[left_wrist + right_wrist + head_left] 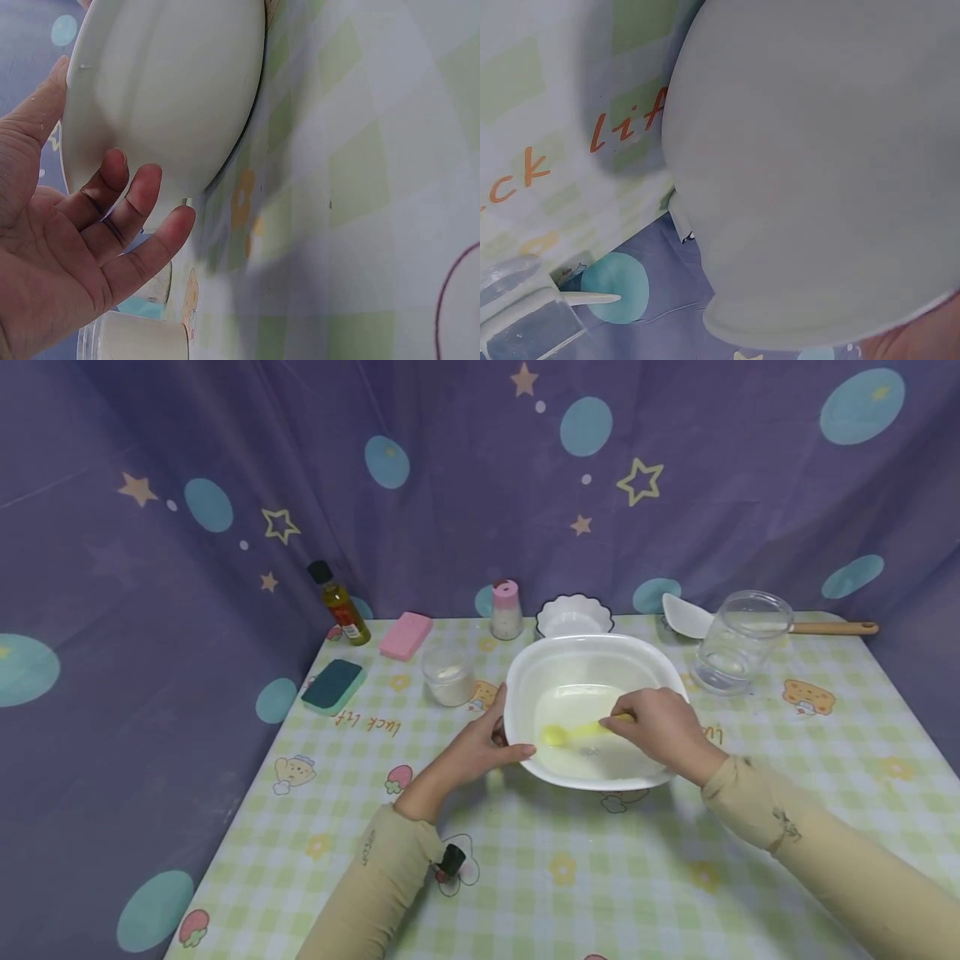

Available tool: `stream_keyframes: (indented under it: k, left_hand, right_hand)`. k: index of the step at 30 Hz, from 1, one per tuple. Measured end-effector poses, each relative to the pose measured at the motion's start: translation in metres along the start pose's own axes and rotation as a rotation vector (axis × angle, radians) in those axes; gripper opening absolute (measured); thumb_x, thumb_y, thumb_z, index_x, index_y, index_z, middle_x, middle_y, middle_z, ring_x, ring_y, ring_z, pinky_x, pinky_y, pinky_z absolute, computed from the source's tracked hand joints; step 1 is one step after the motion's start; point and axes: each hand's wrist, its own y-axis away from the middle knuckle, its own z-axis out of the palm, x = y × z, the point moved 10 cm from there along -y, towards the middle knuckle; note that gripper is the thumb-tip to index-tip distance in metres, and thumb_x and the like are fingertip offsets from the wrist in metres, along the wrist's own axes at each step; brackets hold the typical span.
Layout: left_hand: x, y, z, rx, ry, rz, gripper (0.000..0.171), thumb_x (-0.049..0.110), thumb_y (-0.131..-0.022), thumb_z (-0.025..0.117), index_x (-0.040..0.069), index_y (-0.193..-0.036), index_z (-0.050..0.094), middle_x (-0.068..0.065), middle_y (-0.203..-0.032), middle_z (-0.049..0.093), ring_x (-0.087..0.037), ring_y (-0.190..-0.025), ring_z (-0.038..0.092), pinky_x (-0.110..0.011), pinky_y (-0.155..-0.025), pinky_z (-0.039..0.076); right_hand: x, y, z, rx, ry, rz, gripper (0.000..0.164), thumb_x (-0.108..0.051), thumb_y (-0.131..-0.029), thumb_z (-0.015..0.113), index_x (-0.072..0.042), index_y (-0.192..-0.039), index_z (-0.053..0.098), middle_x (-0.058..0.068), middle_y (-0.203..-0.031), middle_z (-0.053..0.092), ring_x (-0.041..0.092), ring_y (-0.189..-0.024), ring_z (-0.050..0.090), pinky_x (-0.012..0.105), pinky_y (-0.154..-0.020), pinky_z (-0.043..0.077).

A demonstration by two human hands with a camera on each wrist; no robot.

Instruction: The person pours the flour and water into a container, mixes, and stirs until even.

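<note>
A white basin (600, 652) stands on the table with pale, cloudy liquid inside. At its left side, my left hand (472, 743) steadies it, thumb on the rim and fingers against the outer wall. The left wrist view shows those fingers (139, 206) slightly bent beside the basin (172, 82). Over the basin, my right hand (660, 727) pinches the handle of a yellow spoon (557, 735), whose bowl is down in the liquid. Only an edge of my right hand (919, 334) shows in the right wrist view, mostly hidden behind the basin's wall (817, 165).
Left of the basin are a small clear tub of white powder (452, 687), a green sponge (333, 685), a pink sponge (406, 636) and an oil bottle (345, 614). Behind stand a pink-capped shaker (506, 614) and scalloped dish (573, 614). A clear jar (731, 660) and spatula (832, 628) lie right.
</note>
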Motion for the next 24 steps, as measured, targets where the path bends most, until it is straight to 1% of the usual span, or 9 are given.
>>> stream_keyframes:
  k: [3, 7, 11, 15, 19, 24]
  left_hand:
    - [0.0, 0.0, 0.0, -0.001, 0.0, 0.0, 0.1, 0.012, -0.09, 0.071, 0.009, -0.157, -0.003, -0.017, -0.101, 0.068, -0.027, -0.082, 0.058, -0.03, -0.074, 0.046]
    - [0.001, 0.0, 0.0, -0.003, -0.001, 0.004, 0.1, 0.012, -0.089, 0.072, 0.01, -0.157, -0.003, -0.018, -0.103, 0.068, -0.028, -0.082, 0.058, -0.031, -0.075, 0.046]
    - [0.001, 0.0, 0.0, -0.004, -0.005, 0.002, 0.1, 0.012, -0.089, 0.072, 0.01, -0.157, -0.002, -0.018, -0.102, 0.068, -0.027, -0.082, 0.059, -0.031, -0.075, 0.046]
    - [0.002, 0.0, 0.0, 0.0, -0.003, -0.001, 0.1, 0.012, -0.089, 0.072, 0.009, -0.157, -0.002, -0.019, -0.103, 0.068, -0.027, -0.082, 0.059, -0.031, -0.076, 0.046]
    - [0.002, 0.0, 0.0, -0.001, 0.0, -0.005, 0.1, 0.012, -0.089, 0.072, 0.008, -0.157, -0.003, -0.019, -0.104, 0.068, -0.027, -0.082, 0.058, -0.031, -0.076, 0.046]
    - [0.002, 0.0, 0.0, 0.0, -0.001, -0.004, 0.1, 0.012, -0.089, 0.072, 0.008, -0.157, -0.003, -0.019, -0.103, 0.068, -0.028, -0.083, 0.058, -0.031, -0.076, 0.045]
  right_hand:
    - [0.002, -0.003, -0.002, 0.033, 0.03, 0.017, 0.016, -0.024, -0.085, 0.076, -0.014, -0.073, 0.074, -0.006, -0.062, 0.063, 0.013, -0.055, 0.054, 0.036, -0.056, 0.044]
    - [0.009, -0.006, -0.006, 0.062, 0.072, 0.052, 0.017, -0.025, -0.085, 0.076, -0.012, -0.075, 0.075, -0.001, -0.071, 0.07, 0.021, -0.061, 0.062, 0.039, -0.055, 0.046]
    - [0.017, -0.006, -0.012, 0.082, 0.099, 0.081, 0.017, -0.026, -0.084, 0.076, -0.01, -0.076, 0.076, 0.001, -0.07, 0.07, 0.022, -0.059, 0.061, 0.037, -0.049, 0.043]
    - [0.023, -0.006, -0.021, 0.103, 0.12, 0.103, 0.018, -0.025, -0.084, 0.076, -0.008, -0.078, 0.076, 0.002, -0.068, 0.069, 0.024, -0.058, 0.059, 0.036, -0.047, 0.04]
    - [0.03, -0.006, -0.028, 0.088, 0.128, 0.134, 0.019, -0.025, -0.086, 0.074, -0.006, -0.082, 0.076, 0.007, -0.073, 0.071, 0.026, -0.058, 0.059, 0.036, -0.046, 0.038]
    - [0.039, -0.005, -0.034, 0.072, 0.136, 0.148, 0.019, -0.023, -0.087, 0.072, -0.004, -0.084, 0.075, 0.011, -0.076, 0.071, 0.023, -0.057, 0.057, 0.034, -0.045, 0.037]
